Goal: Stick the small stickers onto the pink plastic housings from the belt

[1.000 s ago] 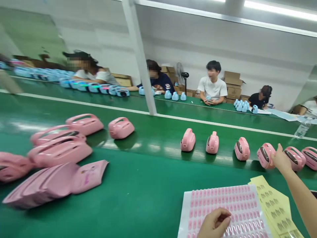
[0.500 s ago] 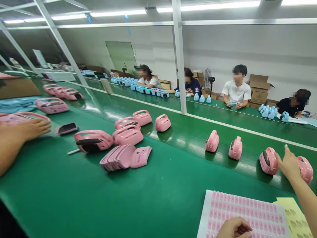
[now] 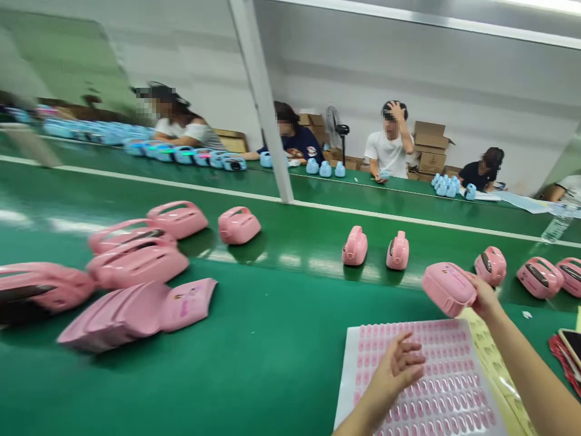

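Observation:
My right hand (image 3: 486, 298) grips a pink portable speaker (image 3: 448, 287), raised and tilted so that a face with small printed figures and lettering shows. My left hand (image 3: 397, 366) hovers over a white sheet of pink oval stickers (image 3: 436, 387), fingers apart and curved, with nothing visible in them. The sheet lies on the green table below both hands. Partly under it is a yellow sheet (image 3: 492, 354) with printed marks. Beyond the held speaker stands another pink speaker (image 3: 491, 266) with a dark front panel.
More pink speakers (image 3: 354, 246) stand along the green bench. A fanned stack of pink printed panels (image 3: 140, 315) lies at left. A white post (image 3: 267, 109) rises from the bench. Co-workers (image 3: 390, 145) sit opposite, beside blue speakers (image 3: 325, 168). A phone (image 3: 571, 344) is at the right edge.
The view has swung right. My right hand has taken a pink speaker from the row and brought it nearer the sticker sheet. My left hand has moved up over the sheet, fingers spread.

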Demonstrator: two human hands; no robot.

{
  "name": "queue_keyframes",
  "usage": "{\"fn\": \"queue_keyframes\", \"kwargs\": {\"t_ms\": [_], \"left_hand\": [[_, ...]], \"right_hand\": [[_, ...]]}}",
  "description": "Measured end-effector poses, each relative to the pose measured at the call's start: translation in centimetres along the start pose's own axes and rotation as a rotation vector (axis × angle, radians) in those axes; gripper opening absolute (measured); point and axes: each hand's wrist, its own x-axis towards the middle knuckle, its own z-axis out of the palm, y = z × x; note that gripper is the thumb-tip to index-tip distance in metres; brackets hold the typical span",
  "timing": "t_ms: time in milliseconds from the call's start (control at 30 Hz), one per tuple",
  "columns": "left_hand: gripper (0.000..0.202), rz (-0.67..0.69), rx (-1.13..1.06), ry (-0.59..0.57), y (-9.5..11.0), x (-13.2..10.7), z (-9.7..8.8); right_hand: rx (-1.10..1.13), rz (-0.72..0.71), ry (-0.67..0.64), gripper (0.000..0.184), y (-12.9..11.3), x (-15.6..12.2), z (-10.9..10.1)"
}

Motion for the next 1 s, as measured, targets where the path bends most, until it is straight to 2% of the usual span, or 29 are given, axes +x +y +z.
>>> {"fn": "queue_keyframes", "kwargs": {"t_ms": [67, 133, 267, 367, 467, 567, 633, 733, 800, 867, 1000], "left_hand": [[0.073, 0.045, -0.070, 0.011, 0.4, -0.3, 0.1], [0.077, 0.058, -0.152, -0.013, 1.0, -0.8, 0.1], [0.078, 0.010, -0.259, -0.142, 2.0, -1.6, -1.1], [0.066, -0.100, -0.394, -0.173, 2.5, -1.5, -2.4], [0.054, -0.164, -0.527, -0.056, 3.2, -1.1, -3.2], [0.048, -0.135, -0.576, 0.114, 4.4, -0.7, -2.9], [0.046, -0.090, -0.596, 0.211, 5.3, -0.7, -2.3], [0.046, -0.073, -0.618, 0.317, 6.4, -0.6, -1.4], [0.046, -0.084, -0.620, 0.370, 6.6, -0.6, -1.1], [0.046, -0.090, -0.602, 0.386, 6.7, -0.7, -0.9], [0.050, -0.074, -0.517, 0.327, 6.4, -0.9, -1.1]], "right_hand": [[0.368, 0.082, -0.170, 0.037, -0.5, -3.4, 1.5], [0.584, 0.189, -0.252, 0.038, -1.2, -6.8, 3.2], [0.588, 0.302, -0.323, 0.056, -2.0, -12.1, 5.7], [0.465, 0.194, -0.357, 0.061, -1.9, -13.5, 6.0], [0.325, 0.019, -0.306, 0.058, -1.2, -12.4, 4.5], [0.128, -0.077, -0.111, 0.043, 0.2, -9.4, 1.0], [-0.048, -0.042, 0.026, 0.022, 1.6, -7.2, -1.7], [-0.138, 0.040, 0.138, 0.014, 3.7, -4.8, -4.5], [-0.171, 0.079, 0.156, 0.011, 4.9, -4.0, -4.8], [-0.204, 0.103, 0.165, 0.010, 5.7, -3.7, -4.2], [-0.260, 0.124, 0.181, 0.011, 6.5, -3.5, -2.8]]}}
